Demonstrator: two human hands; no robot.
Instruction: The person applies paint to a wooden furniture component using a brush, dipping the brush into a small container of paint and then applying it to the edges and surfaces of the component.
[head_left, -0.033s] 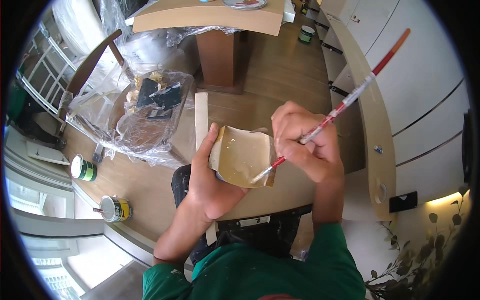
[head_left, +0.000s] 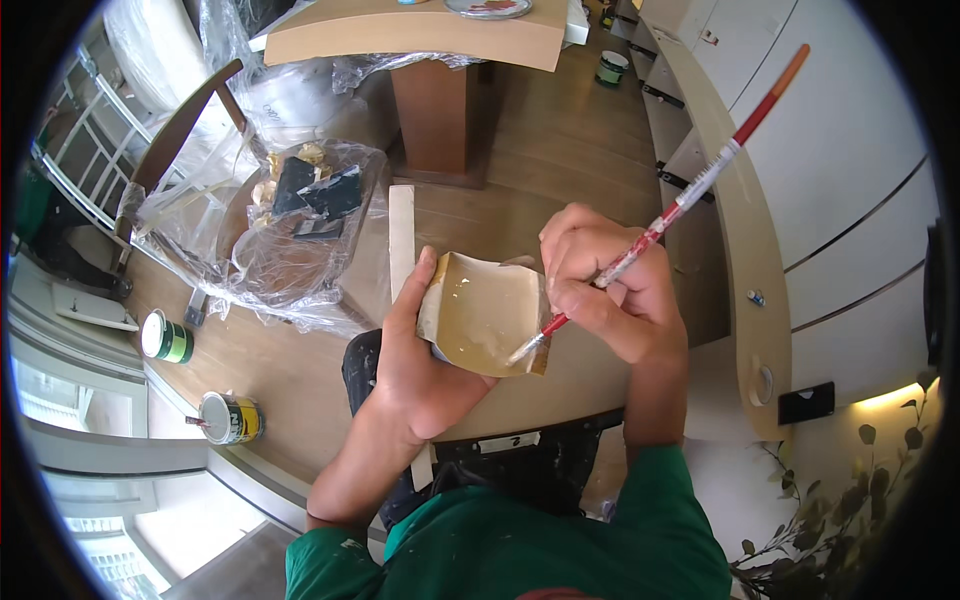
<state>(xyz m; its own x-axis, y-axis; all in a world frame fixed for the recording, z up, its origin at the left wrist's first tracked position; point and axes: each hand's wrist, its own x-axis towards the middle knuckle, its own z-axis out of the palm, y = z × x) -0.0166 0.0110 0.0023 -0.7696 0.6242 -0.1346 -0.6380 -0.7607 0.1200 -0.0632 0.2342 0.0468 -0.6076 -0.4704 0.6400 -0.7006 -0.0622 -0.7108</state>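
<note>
Green short-sleeved shirt (head_left: 520, 545), small pale paint flecks near the left sleeve hem. Dark trousers (head_left: 520, 470) with light smudges. Both forearms bare, no gloves.

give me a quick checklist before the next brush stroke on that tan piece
1. Left hand grip on the tan piece: thumb along its left edge, held firm: ok.
2. Right hand grip on the paintbrush: pencil-style, steady: ok.
3. Bristles on the piece's lower right corner: touching: ok.
4. Wet sheen across the whole face: cannot tell.
5. Paint cans within reach on the floor: cannot tell.
</note>
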